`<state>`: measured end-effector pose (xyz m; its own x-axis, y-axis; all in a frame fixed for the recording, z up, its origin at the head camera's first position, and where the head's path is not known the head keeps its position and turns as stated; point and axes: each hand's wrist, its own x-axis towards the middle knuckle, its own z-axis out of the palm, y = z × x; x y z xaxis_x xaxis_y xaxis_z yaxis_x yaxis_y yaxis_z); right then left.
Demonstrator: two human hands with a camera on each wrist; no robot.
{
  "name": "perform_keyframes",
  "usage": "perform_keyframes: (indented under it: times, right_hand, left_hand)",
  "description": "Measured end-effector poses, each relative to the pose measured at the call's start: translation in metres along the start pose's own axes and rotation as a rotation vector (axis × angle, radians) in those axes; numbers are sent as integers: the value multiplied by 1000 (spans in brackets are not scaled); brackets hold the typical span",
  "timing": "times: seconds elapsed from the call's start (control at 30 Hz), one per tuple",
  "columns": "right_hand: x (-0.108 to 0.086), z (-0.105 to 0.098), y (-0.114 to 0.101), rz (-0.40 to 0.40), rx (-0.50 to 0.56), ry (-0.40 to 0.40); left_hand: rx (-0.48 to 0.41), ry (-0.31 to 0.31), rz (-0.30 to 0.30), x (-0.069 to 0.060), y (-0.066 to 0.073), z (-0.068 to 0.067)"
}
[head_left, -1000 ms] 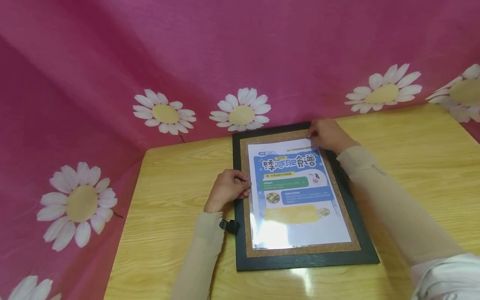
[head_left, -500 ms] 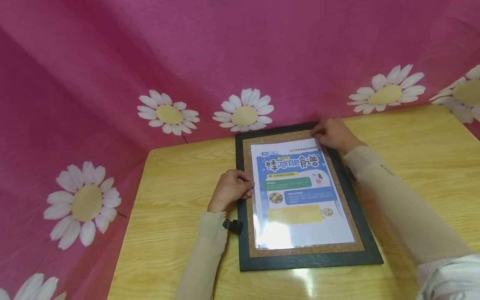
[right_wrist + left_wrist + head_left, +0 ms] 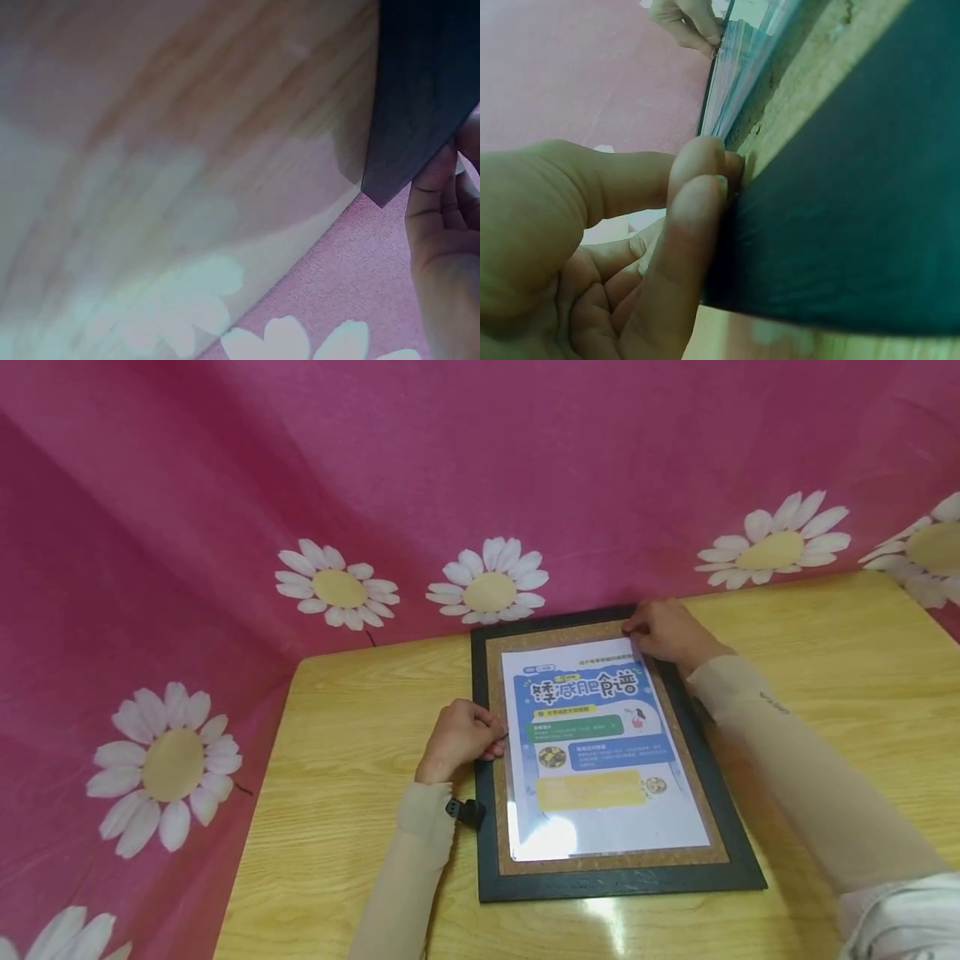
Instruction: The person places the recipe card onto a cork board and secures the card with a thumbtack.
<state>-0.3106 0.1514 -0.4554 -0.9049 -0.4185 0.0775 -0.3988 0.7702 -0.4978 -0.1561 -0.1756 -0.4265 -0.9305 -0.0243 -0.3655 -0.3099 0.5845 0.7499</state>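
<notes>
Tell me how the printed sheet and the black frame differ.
Color: the printed sheet is white with blue, green and yellow printing, while the black frame is plain and dark.
Size: the printed sheet is smaller; the black frame surrounds it, with cork showing between.
Shine: the printed sheet carries a bright glare patch near its lower left; the black frame has none like it.
Shared: both are rectangular in outline.
</notes>
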Motion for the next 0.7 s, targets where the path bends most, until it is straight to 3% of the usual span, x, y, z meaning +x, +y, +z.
perform_keyframes:
  times: [0.27, 0.7]
  right_hand:
    - [2, 4, -1, -47, -78, -5]
    - [3, -7, -12, -106, -164, -111]
  left_hand:
    - [2, -4, -14, 2, -1, 1]
    - [-26, -10, -37, 3, 0, 1]
